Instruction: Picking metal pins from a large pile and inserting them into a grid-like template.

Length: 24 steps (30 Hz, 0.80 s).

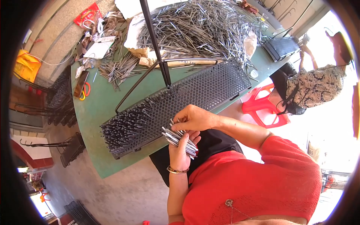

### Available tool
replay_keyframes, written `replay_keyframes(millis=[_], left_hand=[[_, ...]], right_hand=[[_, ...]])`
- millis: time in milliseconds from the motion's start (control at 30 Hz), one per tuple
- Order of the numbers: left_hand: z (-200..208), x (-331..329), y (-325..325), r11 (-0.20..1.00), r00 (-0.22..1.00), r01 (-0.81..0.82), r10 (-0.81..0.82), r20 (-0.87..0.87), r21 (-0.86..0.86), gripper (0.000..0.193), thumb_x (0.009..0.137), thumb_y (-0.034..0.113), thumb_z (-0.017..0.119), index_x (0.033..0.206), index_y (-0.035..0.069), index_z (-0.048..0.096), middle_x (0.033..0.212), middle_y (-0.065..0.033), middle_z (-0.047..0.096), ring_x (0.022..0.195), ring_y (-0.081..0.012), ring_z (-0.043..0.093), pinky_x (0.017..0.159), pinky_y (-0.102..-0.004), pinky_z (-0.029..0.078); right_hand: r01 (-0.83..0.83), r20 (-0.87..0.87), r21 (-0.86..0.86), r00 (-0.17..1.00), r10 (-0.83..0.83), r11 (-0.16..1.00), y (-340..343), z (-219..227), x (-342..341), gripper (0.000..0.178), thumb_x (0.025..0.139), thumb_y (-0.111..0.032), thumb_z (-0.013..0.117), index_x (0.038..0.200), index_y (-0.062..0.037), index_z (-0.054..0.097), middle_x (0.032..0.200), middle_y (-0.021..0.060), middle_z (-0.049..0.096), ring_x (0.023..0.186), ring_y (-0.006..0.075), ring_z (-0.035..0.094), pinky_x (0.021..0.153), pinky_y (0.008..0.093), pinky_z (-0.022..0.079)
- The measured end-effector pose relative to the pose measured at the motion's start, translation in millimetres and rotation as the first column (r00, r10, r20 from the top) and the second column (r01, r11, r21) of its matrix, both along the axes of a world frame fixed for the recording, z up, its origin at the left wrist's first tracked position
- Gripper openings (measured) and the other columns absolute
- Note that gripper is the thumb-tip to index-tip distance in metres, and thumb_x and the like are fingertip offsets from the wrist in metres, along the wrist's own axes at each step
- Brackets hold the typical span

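My left hand (182, 153) is closed around a bundle of thin silvery metal rods (175, 138), held just in front of a long black perforated rack (210, 83). At the bundle's upper end, my right hand (195, 118) pinches with thumb and fingers at a rod, whose tip shows beside the fingertips. Many dark-tipped rods (123, 129) stand packed upright in the holes at the rack's left end. Its middle and right show open holes. From the rack rises a black metal handle (154, 41) with bent side arms.
A large heap of loose rods (202, 28) covers the back of the green table (90, 135); a smaller pile (120, 69) lies left. Orange-handled scissors (85, 90) rest near the left edge. At right, another person (315, 86) works at a second rack (279, 48) beside a red stool (262, 107).
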State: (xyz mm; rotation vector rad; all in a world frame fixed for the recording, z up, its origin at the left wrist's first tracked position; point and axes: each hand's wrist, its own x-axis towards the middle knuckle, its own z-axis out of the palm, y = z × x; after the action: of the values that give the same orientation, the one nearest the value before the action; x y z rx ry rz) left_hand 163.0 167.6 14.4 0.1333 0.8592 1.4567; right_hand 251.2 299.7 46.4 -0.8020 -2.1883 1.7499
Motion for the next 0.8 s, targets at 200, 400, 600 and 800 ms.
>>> replay_keyframes(millis=[200,400,600,800], left_hand=[[-6.9,-4.4,-4.9,0.998,0.999,-0.031,0.033,0.031,-0.045,0.033,0.093,0.013,0.049,0.124,0.001,0.046,0.117,-0.0174,0.057,0.106,-0.0262,0.059,0.089,-0.0429,0.051],[-10.4,-8.5,-5.5,0.991,0.996,-0.073,0.079,0.049,-0.111,0.027,0.093,0.014,0.052,0.117,0.001,0.051,0.109,-0.0169,0.062,0.096,-0.0238,0.063,0.079,-0.0385,0.055],[-14.8,-7.8,-6.7,0.991,0.999,-0.048,0.048,-0.001,-0.124,0.026,0.089,0.013,0.058,0.113,0.002,0.053,0.098,-0.0118,0.065,0.083,-0.0159,0.063,0.072,-0.0333,0.056],[-15.6,-10.5,-8.3,0.990,0.999,-0.043,0.047,0.024,-0.136,0.022,0.090,0.010,0.056,0.109,0.000,0.052,0.099,-0.0154,0.064,0.084,-0.0184,0.064,0.077,-0.0351,0.056]], right_hand=[[0.045,0.063,-0.021,0.997,-0.043,0.999,8.6,2.2,-4.0,0.025,0.077,-0.024,0.070,0.081,0.0008,0.068,0.062,0.0091,0.063,0.057,0.0120,0.059,0.054,0.0281,0.047],[0.153,-0.128,0.190,0.983,-0.130,0.970,32.5,2.9,-14.3,0.020,0.082,-0.020,0.070,0.081,-0.0004,0.068,0.061,0.0022,0.061,0.057,0.0038,0.052,0.049,0.0226,0.042],[0.288,-0.219,0.149,0.943,-0.252,0.946,47.2,7.6,-47.9,0.020,0.086,-0.016,0.067,0.093,0.0021,0.063,0.073,0.0045,0.062,0.062,0.0076,0.058,0.053,0.0232,0.048],[0.269,-0.375,0.546,0.925,-0.056,0.794,53.2,-8.7,-67.3,0.017,0.082,-0.013,0.069,0.090,0.0015,0.064,0.077,0.0097,0.063,0.062,0.0168,0.060,0.054,0.0284,0.048]])
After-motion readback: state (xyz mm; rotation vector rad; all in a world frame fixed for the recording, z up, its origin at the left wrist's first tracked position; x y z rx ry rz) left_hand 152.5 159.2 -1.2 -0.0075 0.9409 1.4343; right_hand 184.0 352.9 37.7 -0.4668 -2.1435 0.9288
